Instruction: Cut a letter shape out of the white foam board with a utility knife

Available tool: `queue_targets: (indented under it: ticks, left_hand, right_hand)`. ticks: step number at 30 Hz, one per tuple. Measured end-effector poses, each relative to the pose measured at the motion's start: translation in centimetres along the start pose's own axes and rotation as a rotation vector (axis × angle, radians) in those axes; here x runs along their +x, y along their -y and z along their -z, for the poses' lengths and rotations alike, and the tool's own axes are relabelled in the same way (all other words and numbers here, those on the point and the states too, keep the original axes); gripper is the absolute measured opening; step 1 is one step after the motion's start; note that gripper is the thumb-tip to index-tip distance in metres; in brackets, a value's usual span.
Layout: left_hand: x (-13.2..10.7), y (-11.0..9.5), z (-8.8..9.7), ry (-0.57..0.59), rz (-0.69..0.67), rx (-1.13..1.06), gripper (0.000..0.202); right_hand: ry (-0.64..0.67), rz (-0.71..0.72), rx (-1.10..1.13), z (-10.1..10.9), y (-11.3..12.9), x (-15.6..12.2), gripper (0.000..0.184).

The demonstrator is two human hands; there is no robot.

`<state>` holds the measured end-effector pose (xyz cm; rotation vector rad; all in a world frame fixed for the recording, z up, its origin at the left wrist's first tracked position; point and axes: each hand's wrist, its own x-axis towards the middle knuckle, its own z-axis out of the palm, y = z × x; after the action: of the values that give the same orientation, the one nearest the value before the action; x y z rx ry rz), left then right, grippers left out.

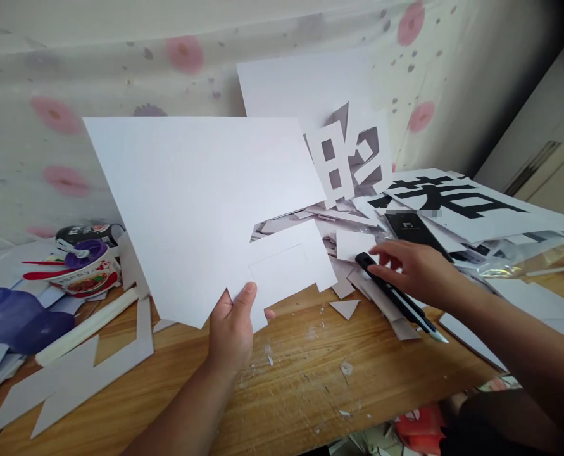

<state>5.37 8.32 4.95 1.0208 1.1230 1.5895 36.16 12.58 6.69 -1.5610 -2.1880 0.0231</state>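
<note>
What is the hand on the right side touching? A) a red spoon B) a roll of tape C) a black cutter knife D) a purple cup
C: the right hand rests on a black cutter knife lying on the paper scraps, while the left hand holds up a big white sheet.

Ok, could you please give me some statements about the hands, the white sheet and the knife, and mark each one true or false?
1. The left hand holds up a large white sheet by its lower edge. True.
2. The right hand rests on a pair of scissors. False: it rests on a black utility knife lying on the paper scraps.
3. The white sheet has a notch cut into its right side. True.
4. The instant noodle cup stands to the right of the knife. False: it stands far to the left, near the wall.
5. The wooden table carries small paper scraps. True.
</note>
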Motion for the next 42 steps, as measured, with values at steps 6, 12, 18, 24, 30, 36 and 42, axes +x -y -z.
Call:
queue_targets:
  ticks: [6, 12, 18, 24, 30, 36, 42]
  left_hand:
    - [-0.3, -0.1, -0.8, -0.078, 0.039, -0.040, 0.026]
    - [-0.4, 0.0, -0.5, -0.092, 0.000, -0.059, 0.032]
    - [-0.6, 0.3, -0.4, -0.110, -0.120, -0.064, 0.027]
    - [-0.7, -0.2, -0.2, -0.087, -0.201, -0.054, 0.029]
    - [-1.2, -0.2, -0.2, -0.045, -0.175, -0.126, 0.031]
    - [-1.7, -0.3, -0.6, -0.092, -0.079, -0.065, 0.033]
    - [-2.0, -0.5, -0.9, -0.095, -0.060, -0.053, 0.033]
  right_hand:
    - [0.279, -0.146, -0.196, -1.4, -2.0, -2.3, 0.053]
    - [0.164, -0.241, -0.073, -0.2, -1.8, -1.7, 0.044]
    - [-0.304, -0.233, 0.822, 3.7, 0.5, -1.6, 0.019]
    - [-0.624, 0.035, 1.100, 4.9, 10.4, -0.3, 0.014]
    - [-0.929, 0.300, 0.669, -1.8, 17.0, -1.5, 0.029]
    - [-0.929, 0.360, 0.681, -6.1, 17.7, -2.3, 0.039]
    - [-0.857, 0.370, 0.593, -5.4, 16.6, -2.3, 0.042]
